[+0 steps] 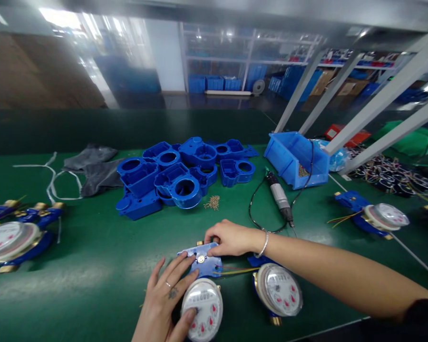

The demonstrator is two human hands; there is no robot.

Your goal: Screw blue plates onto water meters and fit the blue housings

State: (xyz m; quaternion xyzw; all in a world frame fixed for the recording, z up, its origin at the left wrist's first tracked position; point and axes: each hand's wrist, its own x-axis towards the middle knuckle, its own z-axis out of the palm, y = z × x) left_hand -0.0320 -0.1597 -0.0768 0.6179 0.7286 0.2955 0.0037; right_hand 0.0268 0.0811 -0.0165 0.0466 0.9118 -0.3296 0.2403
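Observation:
A water meter (207, 317) with a round white dial lies in front of me, a blue plate (210, 267) joined at its far side. My left hand (166, 297) is open across it, fingers spread on the plate's left part and thumb over the dial. At the plate's far right edge, my right hand (231, 237) is closed, its thumb and curled fingers pinching; what lies between them is hidden. Yellow and red wires run from the plate to the right. A second water meter (281, 290) lies beside it, below my right forearm.
Blue plastic housings (181, 187) are heaped beyond my hands, with a pile of small brass screws (213, 203) nearby. An electric screwdriver (280, 197) and its cord lie before a blue bin (296, 156). More meters (7, 240) stand left; slanted metal posts (385, 92) rise right.

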